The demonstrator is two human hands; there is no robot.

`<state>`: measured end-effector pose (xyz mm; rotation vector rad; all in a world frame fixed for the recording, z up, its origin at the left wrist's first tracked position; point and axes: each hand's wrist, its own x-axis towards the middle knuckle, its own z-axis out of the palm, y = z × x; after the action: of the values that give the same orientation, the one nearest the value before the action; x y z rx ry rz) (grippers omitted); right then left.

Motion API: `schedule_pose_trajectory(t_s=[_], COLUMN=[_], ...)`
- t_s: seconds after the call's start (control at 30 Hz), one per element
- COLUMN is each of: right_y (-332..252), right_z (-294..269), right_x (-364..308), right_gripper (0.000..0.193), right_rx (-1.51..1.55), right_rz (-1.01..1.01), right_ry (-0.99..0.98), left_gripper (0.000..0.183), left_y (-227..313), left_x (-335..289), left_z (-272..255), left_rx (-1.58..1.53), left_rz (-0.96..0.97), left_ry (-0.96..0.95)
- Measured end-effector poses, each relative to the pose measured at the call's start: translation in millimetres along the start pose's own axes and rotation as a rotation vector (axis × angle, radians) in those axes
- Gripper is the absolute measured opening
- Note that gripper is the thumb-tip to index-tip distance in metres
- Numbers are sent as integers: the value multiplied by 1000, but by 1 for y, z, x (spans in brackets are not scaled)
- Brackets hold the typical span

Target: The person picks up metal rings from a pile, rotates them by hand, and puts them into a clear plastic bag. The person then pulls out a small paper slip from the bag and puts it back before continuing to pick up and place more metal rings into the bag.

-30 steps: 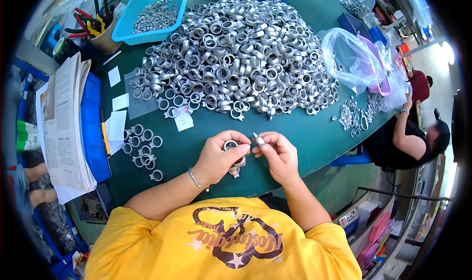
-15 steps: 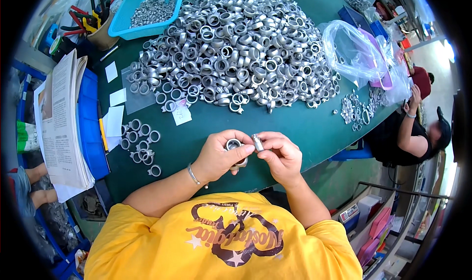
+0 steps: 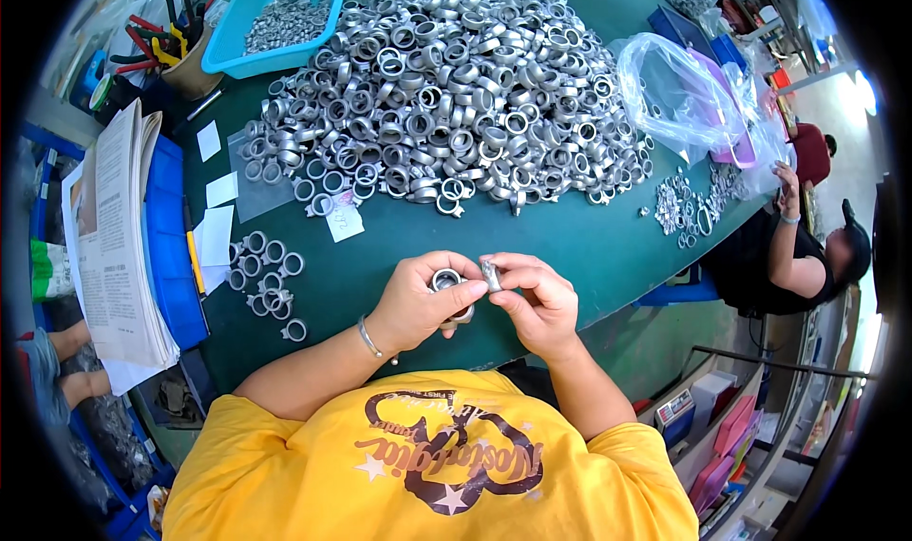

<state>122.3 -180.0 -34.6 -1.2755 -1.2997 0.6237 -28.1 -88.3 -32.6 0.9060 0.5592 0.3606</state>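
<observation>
Fingers and thumb of my left hand [image 3: 426, 299] curl round metal rings [image 3: 446, 280], at least two of them, held over the near part of the green table. Close beside it, my right hand [image 3: 539, 305] pinches one metal ring [image 3: 491, 275] between thumb and fingers, seen nearly edge-on. The fingertips of both hands almost meet. Beyond them rises a big pile of similar grey metal rings [image 3: 456, 94]. Several more rings [image 3: 271, 280] lie in a small group left of my left hand.
A turquoise basket [image 3: 275, 63] of small metal parts stands far left, beside a pot of pliers [image 3: 195, 71]. Newspapers [image 3: 119, 246] rest on a blue bin at left. Clear plastic bags [image 3: 679, 99] and small parts [image 3: 676, 208] lie right. A co-worker [image 3: 793, 256] sits at the right edge.
The ring in my right hand has turned slightly between the fingers. My left hand keeps its grip. The whole view has shifted a little, and the co-worker's raised hand has moved.
</observation>
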Motion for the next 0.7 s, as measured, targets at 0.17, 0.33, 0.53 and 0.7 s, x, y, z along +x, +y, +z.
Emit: schedule_pose_trajectory(t_s=[0.17,0.33,0.53,0.7], right_y=[-3,-2,0,1], right_z=[-1,-2,3,2], right_x=[4,7,0,-6], right_gripper=[15,16,25,31], right_rx=[-94,-258,-208,304], right_rz=[-67,-213,-130,159], right_ry=[-19,-33,128,89], left_gripper=[14,14,15,14], left_y=[0,-2,1,-4], left_x=[0,1,0,0], left_z=[0,-1,-1,-3], left_rx=[17,15,-14,30], left_rz=[-2,15,30,137], left_ry=[-1,-14,-7,-33])
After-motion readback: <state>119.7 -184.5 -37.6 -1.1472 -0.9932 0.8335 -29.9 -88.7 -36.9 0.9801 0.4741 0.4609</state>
